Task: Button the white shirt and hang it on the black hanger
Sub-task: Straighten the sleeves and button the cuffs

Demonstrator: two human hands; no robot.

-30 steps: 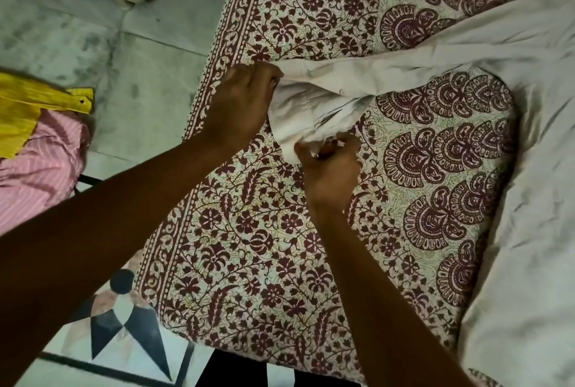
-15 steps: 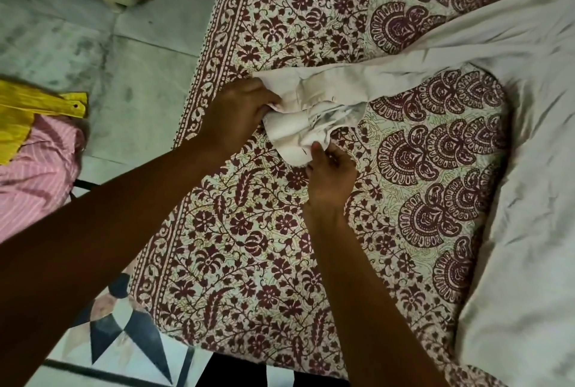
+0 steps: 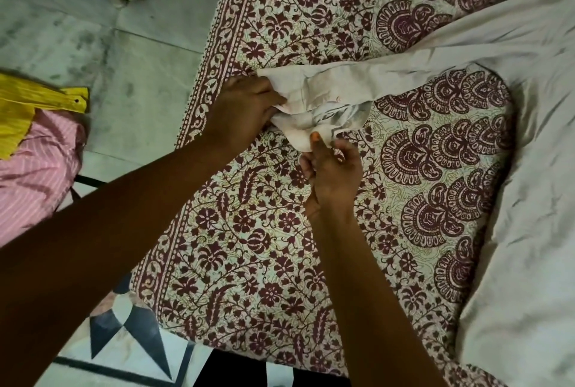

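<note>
White shirt (image 3: 513, 169) lies at frame right; left hand (image 3: 242, 113) grips, right hand (image 3: 333, 169) pinches its cuff (image 3: 311, 106) at centre; cuff looks unbuttoned, hanging not begun, no hanger visible

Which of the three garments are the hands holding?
The white shirt on the printed bedsheet: left hand and right hand grip its cuff. The pink striped garment and yellow garment lie untouched, far left.
</note>
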